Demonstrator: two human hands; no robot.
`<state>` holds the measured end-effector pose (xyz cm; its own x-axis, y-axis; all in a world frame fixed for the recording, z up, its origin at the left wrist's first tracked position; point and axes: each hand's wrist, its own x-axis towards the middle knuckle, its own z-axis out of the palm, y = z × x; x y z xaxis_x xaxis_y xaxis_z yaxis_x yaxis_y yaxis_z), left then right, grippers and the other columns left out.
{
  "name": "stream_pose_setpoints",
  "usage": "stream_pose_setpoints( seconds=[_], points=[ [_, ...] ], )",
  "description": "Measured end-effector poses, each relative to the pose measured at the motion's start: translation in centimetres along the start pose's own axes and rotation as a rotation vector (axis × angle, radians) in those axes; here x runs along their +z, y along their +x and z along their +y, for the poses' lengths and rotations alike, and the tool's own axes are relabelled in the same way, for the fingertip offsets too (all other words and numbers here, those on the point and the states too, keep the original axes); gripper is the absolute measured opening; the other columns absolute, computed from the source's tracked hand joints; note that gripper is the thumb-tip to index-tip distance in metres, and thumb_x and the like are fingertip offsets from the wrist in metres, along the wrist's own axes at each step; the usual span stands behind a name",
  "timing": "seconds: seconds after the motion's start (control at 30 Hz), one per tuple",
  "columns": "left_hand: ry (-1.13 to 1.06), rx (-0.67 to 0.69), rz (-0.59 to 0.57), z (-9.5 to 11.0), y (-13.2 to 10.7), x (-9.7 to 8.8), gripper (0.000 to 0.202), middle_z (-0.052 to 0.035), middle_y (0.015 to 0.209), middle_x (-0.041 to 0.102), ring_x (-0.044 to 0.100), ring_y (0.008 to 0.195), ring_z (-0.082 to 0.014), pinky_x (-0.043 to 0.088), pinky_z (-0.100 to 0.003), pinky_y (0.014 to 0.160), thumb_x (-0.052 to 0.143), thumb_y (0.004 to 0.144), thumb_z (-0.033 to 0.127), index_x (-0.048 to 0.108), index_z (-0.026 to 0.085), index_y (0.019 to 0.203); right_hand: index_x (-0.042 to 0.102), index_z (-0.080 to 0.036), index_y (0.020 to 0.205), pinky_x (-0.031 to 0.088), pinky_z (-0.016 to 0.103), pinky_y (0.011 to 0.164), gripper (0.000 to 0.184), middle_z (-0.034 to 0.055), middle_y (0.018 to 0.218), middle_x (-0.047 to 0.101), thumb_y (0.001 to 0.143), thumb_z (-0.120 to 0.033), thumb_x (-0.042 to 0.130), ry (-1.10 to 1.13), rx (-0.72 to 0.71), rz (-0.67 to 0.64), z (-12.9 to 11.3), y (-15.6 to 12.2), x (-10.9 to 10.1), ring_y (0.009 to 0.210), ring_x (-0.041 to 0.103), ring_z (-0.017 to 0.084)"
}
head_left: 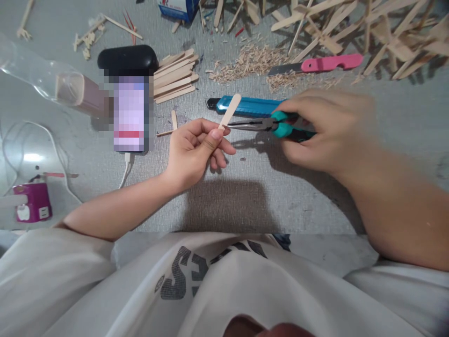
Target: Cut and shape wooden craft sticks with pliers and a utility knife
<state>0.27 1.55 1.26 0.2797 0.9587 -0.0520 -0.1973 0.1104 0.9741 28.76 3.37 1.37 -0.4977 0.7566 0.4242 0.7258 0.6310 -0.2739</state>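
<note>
A short piece of popsicle stick [231, 108] with a rounded top is pinched between the thumb and forefinger of my left hand [198, 147]. My right hand [322, 131] is closed around the teal and black handles of needle-nose pliers [257, 124]. The jaws point left and their tips meet the lower end of the stick at my left fingertips. Whether they grip the wood I cannot tell. Just behind the pliers lies a blue box cutter [245, 106], partly covered by my right hand. Two small stick pieces [174, 120] lie beside my left hand.
Behind are a pile of popsicle sticks [177, 77], wood shavings [250, 63], a pink-handled blade [329, 63] and assembled stick structures [336, 28]. To the left are a phone [128, 114] on a cable, a black case [128, 59], a clear bottle [66, 89] and a purple plug adapter [33, 201].
</note>
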Motion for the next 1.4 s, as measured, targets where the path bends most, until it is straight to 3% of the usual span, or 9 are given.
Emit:
stream_pose_setpoints(
  seconds=[0.17,0.37,0.57,0.73,1.17,1.4],
  points=[
    [0.017,0.029,-0.012,-0.2,-0.2,0.1,0.056,-0.001,0.08,0.085,0.078,0.055,-0.0135,0.059,-0.021,0.044,0.085,0.099,0.073,0.068,0.02,0.098,0.073,-0.025,0.111,0.054,0.035,0.069,0.032,0.0057,0.094,0.079,0.08,-0.02,0.065,0.096,0.022,-0.013,-1.0,0.6,-0.5,0.08,0.073,0.022],
    [0.049,0.145,0.03,-0.5,-0.6,0.5,0.046,-0.0003,0.084,0.087,0.08,0.058,-0.0117,0.062,-0.018,0.049,0.08,0.107,0.064,0.068,0.02,0.103,0.074,-0.025,0.106,0.052,0.034,0.068,0.024,0.0046,0.092,0.078,0.082,-0.021,0.069,0.203,0.075,0.009,-1.8,0.4,0.1,0.075,0.068,0.02],
    [0.117,0.207,0.042,-0.7,-0.9,0.6,0.041,-0.0012,0.087,0.088,0.081,0.06,-0.0123,0.063,-0.02,0.051,0.075,0.113,0.06,0.067,0.021,0.107,0.074,-0.026,0.106,0.054,0.033,0.071,0.022,0.0038,0.093,0.081,0.086,-0.019,0.074,0.258,0.093,-0.003,-2.5,0.4,0.0,0.08,0.075,0.021],
    [0.154,0.199,0.051,-0.8,-0.9,0.6,0.044,-0.0015,0.089,0.088,0.082,0.061,-0.0123,0.063,-0.02,0.052,0.074,0.112,0.065,0.067,0.021,0.108,0.073,-0.03,0.105,0.057,0.037,0.075,0.015,0.0036,0.101,0.085,0.09,-0.028,0.075,0.311,0.185,-0.027,-3.0,0.4,0.1,0.087,0.079,0.026],
    [0.166,0.137,0.086,-0.3,-1.2,1.0,0.05,-0.0026,0.086,0.088,0.08,0.059,-0.013,0.063,-0.021,0.052,0.075,0.109,0.07,0.064,0.021,0.103,0.069,-0.032,0.103,0.06,0.039,0.073,0.012,0.0001,0.093,0.081,0.092,-0.03,0.068,0.217,0.214,-0.07,-3.9,0.4,-0.4,0.08,0.076,0.025],
    [0.153,0.106,0.057,0.0,-1.2,0.9,0.054,-0.001,0.08,0.085,0.079,0.057,-0.0128,0.06,-0.021,0.049,0.076,0.107,0.073,0.063,0.021,0.1,0.071,-0.031,0.106,0.062,0.044,0.087,0.023,0.0061,0.112,0.085,0.087,-0.02,0.066,0.106,0.266,-0.212,-3.0,0.7,-0.9,0.1,0.08,0.032]
  ],
)
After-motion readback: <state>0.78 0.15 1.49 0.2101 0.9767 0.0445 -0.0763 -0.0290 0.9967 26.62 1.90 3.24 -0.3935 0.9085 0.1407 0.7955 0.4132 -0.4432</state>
